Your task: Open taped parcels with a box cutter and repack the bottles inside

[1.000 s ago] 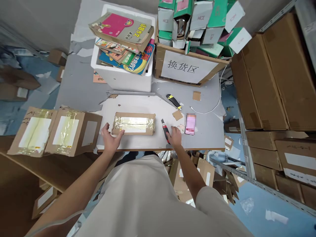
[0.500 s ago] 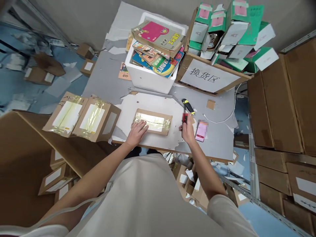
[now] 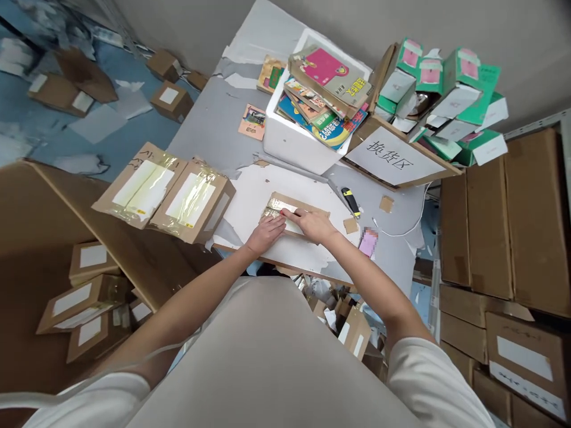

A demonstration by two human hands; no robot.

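A flat cardboard parcel (image 3: pixel 307 208) sealed with shiny clear tape lies on the white tabletop (image 3: pixel 247 196) near its front edge. My left hand (image 3: pixel 266 233) lies on the parcel's near left end, fingers together, pressing it down. My right hand (image 3: pixel 313 224) rests on top of the parcel beside it, closed around a red cutter (image 3: pixel 284 211) whose tip just shows at the fingertips, against the tape.
A yellow-black cutter (image 3: pixel 351 202) and a pink phone (image 3: pixel 368 242) lie right of the parcel. Behind stand a white foam box (image 3: pixel 289 145) of books and a labelled carton (image 3: pixel 392 163) holding green-white boxes. Two taped cartons (image 3: pixel 169 193) sit left; stacked cartons (image 3: pixel 499 226) right.
My right hand picked the red cutter off the table and carried it left onto the parcel. My left hand moved from beside the parcel onto its near end. The view swung left.
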